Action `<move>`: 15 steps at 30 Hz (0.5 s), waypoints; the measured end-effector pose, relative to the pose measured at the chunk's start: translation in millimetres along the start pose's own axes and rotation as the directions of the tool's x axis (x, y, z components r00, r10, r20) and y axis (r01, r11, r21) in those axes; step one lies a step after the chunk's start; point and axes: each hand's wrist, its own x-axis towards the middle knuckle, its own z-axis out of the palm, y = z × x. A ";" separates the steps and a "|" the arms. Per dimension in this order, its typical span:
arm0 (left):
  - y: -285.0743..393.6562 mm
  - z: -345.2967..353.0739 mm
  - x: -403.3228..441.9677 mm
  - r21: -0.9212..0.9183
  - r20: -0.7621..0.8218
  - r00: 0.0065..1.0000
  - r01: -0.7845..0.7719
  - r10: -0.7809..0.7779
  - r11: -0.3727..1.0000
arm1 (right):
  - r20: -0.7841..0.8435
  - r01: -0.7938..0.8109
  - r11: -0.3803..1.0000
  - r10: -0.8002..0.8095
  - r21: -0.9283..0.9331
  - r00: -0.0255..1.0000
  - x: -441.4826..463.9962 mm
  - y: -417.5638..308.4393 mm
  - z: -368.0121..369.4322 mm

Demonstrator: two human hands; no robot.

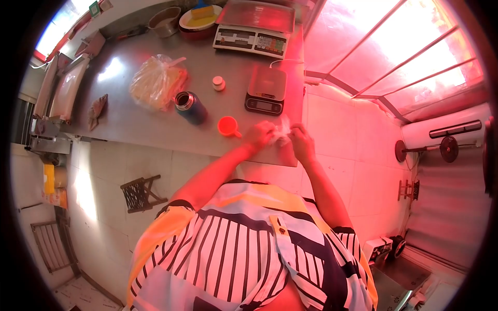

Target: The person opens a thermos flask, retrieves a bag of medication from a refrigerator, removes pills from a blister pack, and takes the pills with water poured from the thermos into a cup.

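Note:
A thin, crumpled clear plastic bag point(282, 132) is stretched between my two hands near the table's front right corner. My left hand point(259, 136) pinches one side of it, and my right hand point(302, 142) grips the other. Whatever the bag may contain is too small to make out. Just left of my left hand stands an orange cup point(227, 126) with a handle. Beyond my hands lies a small digital scale point(265, 89). A dark blue thermos point(191, 108) without a lid stands farther left, with a small white bottle point(218, 83) behind it.
On the steel table point(155, 133) a filled plastic bag point(158, 82) lies behind the thermos. At the back are a large weighing scale point(252, 40), a metal pot point(165, 23) and a bowl point(199, 19). A folding stool point(142, 194) stands on the floor.

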 end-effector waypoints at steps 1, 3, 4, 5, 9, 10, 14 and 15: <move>-2.4 -5.6 -2.3 -0.092 0.027 0.994 0.107 -0.105 0.990 | 0.009 -0.086 0.996 0.086 -0.035 0.996 -1.8 7.4 -5.3; -5.4 -16.5 -6.9 -0.258 0.107 0.946 0.322 -0.305 0.911 | 0.019 -0.251 0.963 0.254 -0.103 0.967 -2.5 17.3 -17.3; -6.5 -16.0 -7.9 -0.339 0.117 0.944 0.329 -0.307 0.881 | -0.032 -0.186 0.981 0.184 -0.056 0.982 -1.2 15.8 -17.2; -7.2 -15.4 -9.1 -0.417 0.131 0.942 0.335 -0.309 0.845 | -0.087 -0.119 0.993 0.118 -0.012 0.989 0.0 14.0 -16.9; -2.8 -6.7 -5.7 -0.549 0.117 0.955 0.291 -0.273 0.784 | 0.030 -0.017 0.997 0.019 -0.073 0.999 4.6 10.2 -10.9; -9.8 -2.6 -7.2 -0.542 0.123 0.948 0.311 -0.292 0.781 | -0.003 -0.146 0.973 0.149 0.179 0.989 2.0 21.5 -3.4; -25.7 -4.4 -15.8 -0.576 0.144 0.896 0.421 -0.420 0.701 | 0.206 -0.485 0.352 0.598 0.800 0.775 -2.4 31.5 1.7; -24.3 -6.5 -17.2 -0.600 0.154 0.874 0.453 -0.460 0.660 | 0.310 -0.526 0.153 0.661 0.837 0.684 -3.9 26.2 -3.6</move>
